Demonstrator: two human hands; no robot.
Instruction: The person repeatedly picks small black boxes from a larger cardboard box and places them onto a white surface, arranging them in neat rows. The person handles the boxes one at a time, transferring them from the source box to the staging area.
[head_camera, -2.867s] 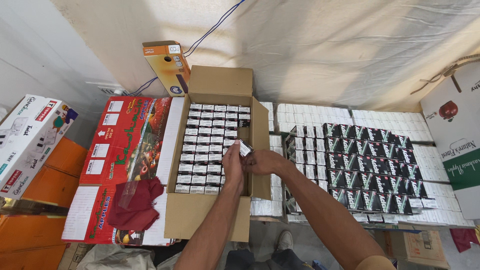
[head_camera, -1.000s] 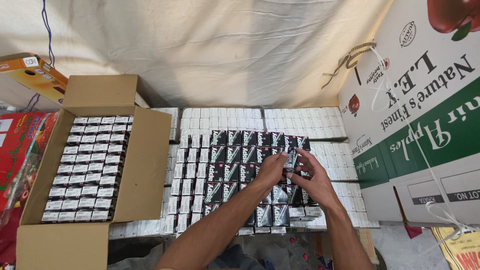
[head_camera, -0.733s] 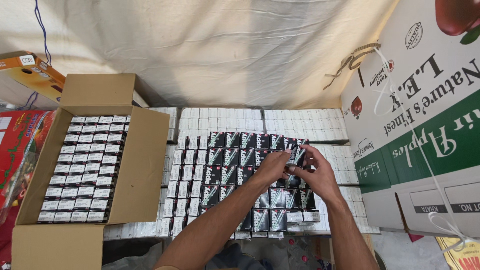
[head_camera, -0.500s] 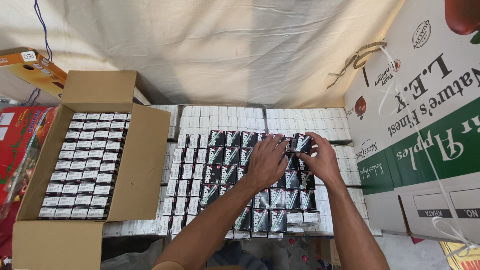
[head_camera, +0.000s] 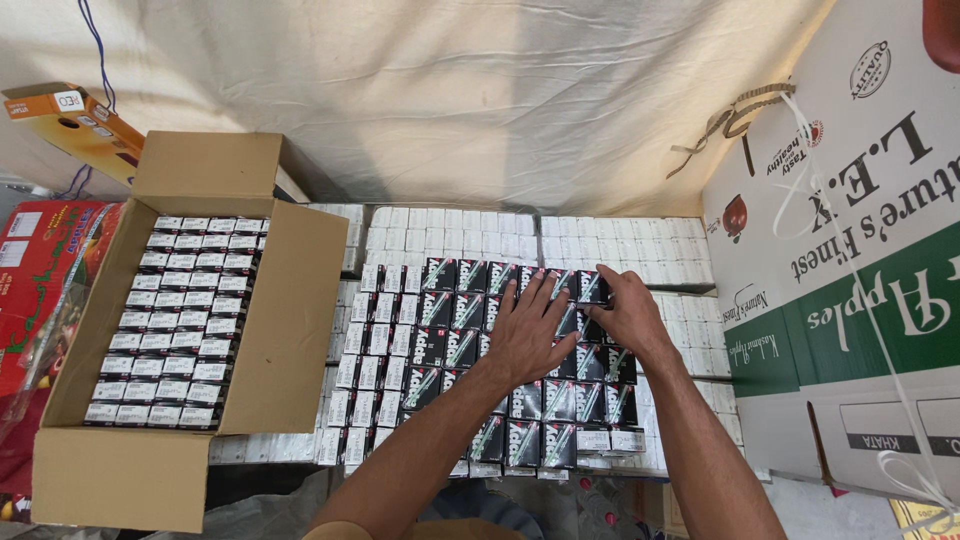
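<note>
Draped across the far side, a pale cream cloth backdrop is closing off a packing surface covered in small cartons. Both hands are lying flat, fingers spread and close together, on a block of small black cartons with green and white printing that is sitting on a wider layer of small white cartons. The left hand is pressing down on the middle of the black block, seemingly to keep the tight rows from shifting. The right hand is resting at the far right corner, its fingertips touching one black carton in the far row; whether they are actually pinching it I cannot tell.

To the left, an open brown cardboard box is standing with its flaps folded out, filled with neat rows of cartons showing their white ends, packed upright so they fit snugly. Further left, a flat red printed carton is lying, and an orange box is tilting at the far left corner. On the right, a large white and green fruit carton with red apple pictures is leaning, white plastic strapping hanging loosely across it.
</note>
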